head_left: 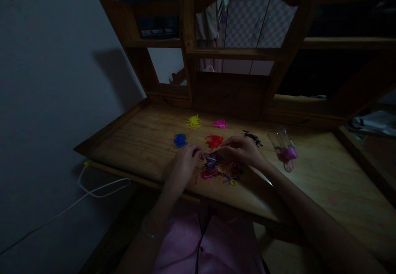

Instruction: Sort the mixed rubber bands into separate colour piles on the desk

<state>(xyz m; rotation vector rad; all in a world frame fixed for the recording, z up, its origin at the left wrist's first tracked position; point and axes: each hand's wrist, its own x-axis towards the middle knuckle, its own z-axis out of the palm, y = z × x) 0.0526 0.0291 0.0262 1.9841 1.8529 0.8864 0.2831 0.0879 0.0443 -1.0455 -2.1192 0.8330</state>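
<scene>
A mixed heap of small coloured bands lies on the wooden desk in front of me. My left hand rests at its left edge, fingers curled and pinched toward the heap. My right hand sits at the heap's upper right, fingers pinched together over it. What either pinch holds is too small and dark to make out. Sorted little piles lie behind: blue, yellow, pink, red, black.
A clear plastic bottle with a pink cap lies on its side right of my right hand. A wooden shelf unit rises at the desk's back. A white cable hangs off the left edge by the wall.
</scene>
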